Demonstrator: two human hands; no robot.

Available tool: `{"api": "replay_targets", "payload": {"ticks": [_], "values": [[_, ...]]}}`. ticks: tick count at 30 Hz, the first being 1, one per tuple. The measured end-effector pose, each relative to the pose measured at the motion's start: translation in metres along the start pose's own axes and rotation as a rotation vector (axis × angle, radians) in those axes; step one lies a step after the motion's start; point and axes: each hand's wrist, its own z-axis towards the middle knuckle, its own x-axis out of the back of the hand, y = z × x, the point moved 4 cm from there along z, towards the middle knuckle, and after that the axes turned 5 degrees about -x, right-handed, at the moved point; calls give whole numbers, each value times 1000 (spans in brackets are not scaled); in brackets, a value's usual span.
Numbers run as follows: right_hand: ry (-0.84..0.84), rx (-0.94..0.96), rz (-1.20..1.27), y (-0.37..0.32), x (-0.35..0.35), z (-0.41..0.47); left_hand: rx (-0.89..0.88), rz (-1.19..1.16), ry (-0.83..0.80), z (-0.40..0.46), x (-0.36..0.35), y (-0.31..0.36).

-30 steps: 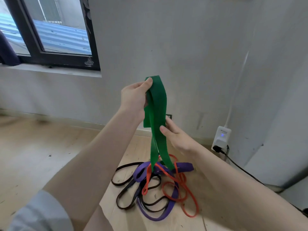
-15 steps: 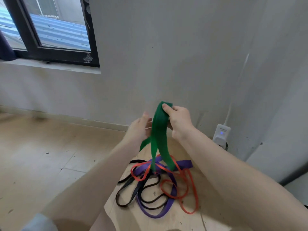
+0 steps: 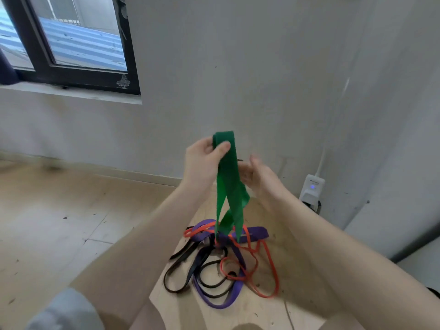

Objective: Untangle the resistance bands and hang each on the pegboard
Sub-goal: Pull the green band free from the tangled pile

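My left hand pinches the top fold of a wide green band, thumb over the front, holding it up before the wall. The band hangs down into a tangle on the floor: a purple band, a thin orange band and a black band. Its lower end disappears among them. My right hand is blurred just right of the green band, fingers spread and loose, gripping nothing I can see. No pegboard is in view.
A grey wall stands close ahead, with a dark-framed window at upper left. A white plug adapter with a blue light and a black cable sits at the wall's base on the right. The floor is pale wood.
The green band's top has passed from my right hand back to my left hand, which has raised it. My right hand has let go and moved off to the right.
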Motion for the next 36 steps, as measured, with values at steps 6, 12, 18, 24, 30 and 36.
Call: {"api": "replay_targets", "payload": {"ticks": [6,12,18,24,30,36], "values": [[-260,72,-187,2,-13,-11,190,-201,109,36,4,46],[-250,28,-205,-1,-32,0,285,-242,97,39,9,43],[31,-91,-40,17,-39,-5,506,-221,-17,16,29,-20],[343,-343,416,16,-40,8,386,144,-171,-51,30,-81],[206,-285,723,-3,-50,21,180,209,-176,-56,29,-107],[79,-182,546,3,-26,29,162,104,-63,-42,23,-104]]}}
